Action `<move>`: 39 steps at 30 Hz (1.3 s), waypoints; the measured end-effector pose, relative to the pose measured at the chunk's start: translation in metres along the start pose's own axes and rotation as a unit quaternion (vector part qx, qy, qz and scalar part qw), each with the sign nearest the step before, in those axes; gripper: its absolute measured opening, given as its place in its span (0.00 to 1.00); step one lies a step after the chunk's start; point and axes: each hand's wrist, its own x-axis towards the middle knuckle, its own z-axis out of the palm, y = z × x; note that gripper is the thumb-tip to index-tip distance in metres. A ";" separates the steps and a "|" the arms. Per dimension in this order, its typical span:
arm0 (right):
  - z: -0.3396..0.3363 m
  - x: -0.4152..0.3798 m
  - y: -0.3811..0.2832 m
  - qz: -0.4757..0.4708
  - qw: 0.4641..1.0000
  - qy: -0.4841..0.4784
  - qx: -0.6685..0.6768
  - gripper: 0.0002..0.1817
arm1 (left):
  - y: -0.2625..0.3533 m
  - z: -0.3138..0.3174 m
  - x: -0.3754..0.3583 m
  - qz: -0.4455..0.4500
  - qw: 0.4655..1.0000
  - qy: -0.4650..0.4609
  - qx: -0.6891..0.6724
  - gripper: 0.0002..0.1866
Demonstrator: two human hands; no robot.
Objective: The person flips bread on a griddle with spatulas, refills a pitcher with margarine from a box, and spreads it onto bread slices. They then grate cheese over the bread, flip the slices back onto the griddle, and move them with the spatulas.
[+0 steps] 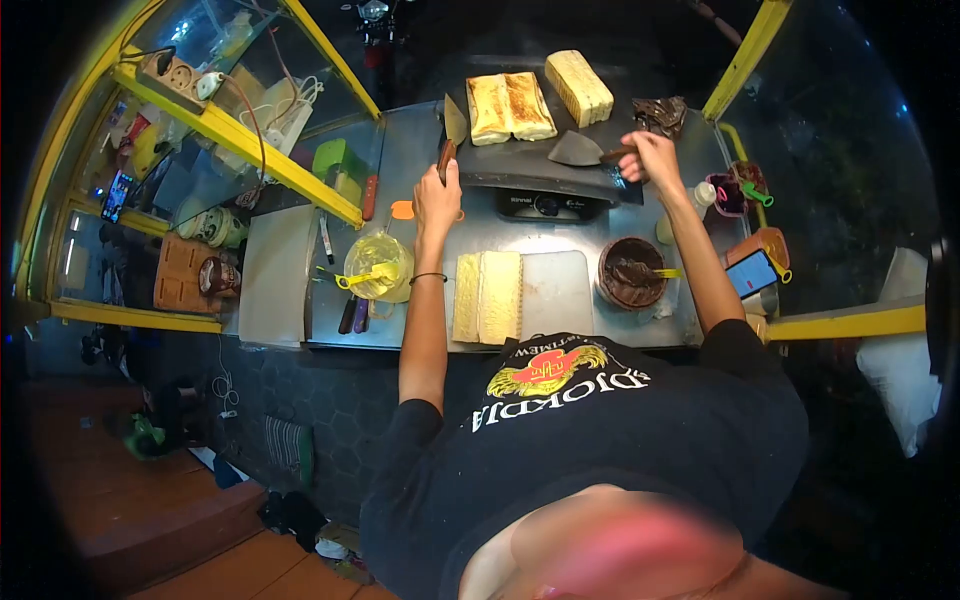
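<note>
My left hand (437, 200) is wrapped round the wooden handle of a spatula (455, 120), its metal blade raised at the left side of the toasted bread (508, 107). That bread lies on the dark griddle (530, 172), browned on top, as two pieces side by side. My right hand (652, 160) grips a second spatula, a wide scraper (575, 149), whose blade points left just in front of the bread. Behind the scraper, a pale bread block (578, 87) with browned edges rests on the griddle, apart from the toasted pieces.
Nearer me, pale bread slices (500, 297) lie on a white cutting board (560, 295). A tub of yellow spread (380, 265) stands left, a tub of chocolate spread (632, 280) right. Dark crumpled wrapping (660, 116) and a phone (752, 272) are at the right. Yellow frame bars (240, 145) flank the counter.
</note>
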 end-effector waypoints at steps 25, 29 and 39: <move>0.044 0.019 -0.083 -0.161 0.983 -0.053 0.064 0.14 | -0.021 -0.048 -0.006 -0.134 0.954 -0.048 -0.262 0.20; 0.049 0.032 -0.023 0.048 0.993 -0.099 -0.036 0.16 | -0.007 -0.032 -0.014 -0.076 0.970 -0.081 -0.217 0.20; 0.064 0.029 -0.037 -0.213 0.896 0.000 -0.391 0.18 | -0.002 -0.016 -0.036 -0.032 0.982 -0.070 -0.171 0.20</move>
